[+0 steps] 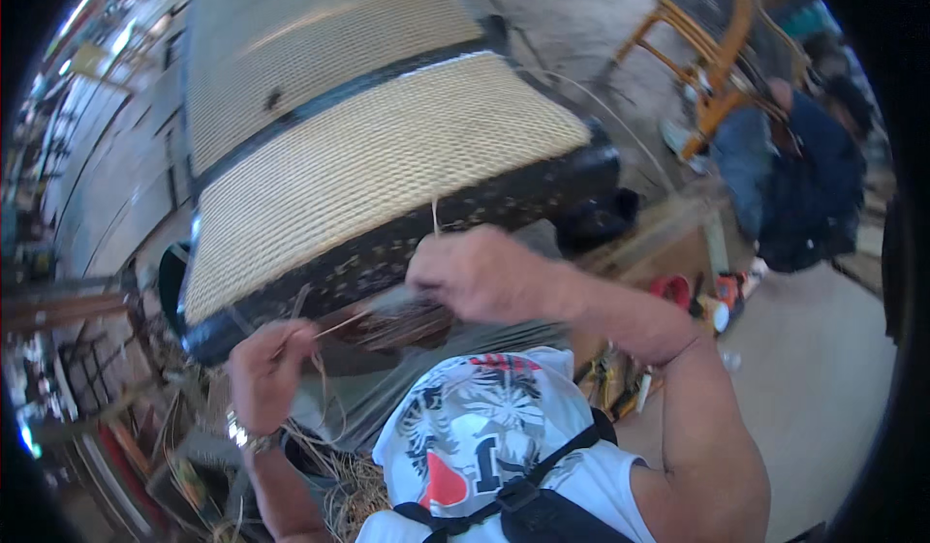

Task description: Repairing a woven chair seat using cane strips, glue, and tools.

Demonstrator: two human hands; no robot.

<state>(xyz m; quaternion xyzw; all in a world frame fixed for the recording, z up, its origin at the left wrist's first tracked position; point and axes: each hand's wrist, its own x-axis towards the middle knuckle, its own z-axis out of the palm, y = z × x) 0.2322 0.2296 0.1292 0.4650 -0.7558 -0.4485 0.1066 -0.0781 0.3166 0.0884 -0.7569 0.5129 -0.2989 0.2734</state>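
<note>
Just past your knees, the woven seat (387, 146) lies in front of you, cream on top, with a black rim (339, 267) along its near side. Your left hand (269, 369) is closed, and its grip is on a thin strand (341, 324) that reaches toward your other hand. A loose bit hangs down below your left fingers in a loop. Your right hand (489, 277) is just beside the rim, with its fingers curled. A pale strand (435, 214) comes from the weave and goes down over the rim to that hand. I cannot tell if the right grip is tight on it, because the back of the hand hides the fingertips. I also cannot tell if the two strands are one.

What could go wrong? If you pull too hard, the thin strand could snap, since it looks so skinny. If you pull too softly, it could sag and leave a loose spot on the seat. The hanging loop could catch on the watch (242, 434) on your left wrist, or tangle with the messy pile of strands (349, 490) below. The rim could rub the pale strand and make it fray. And if your left fingers slip, the line could go slack all at once.
</note>
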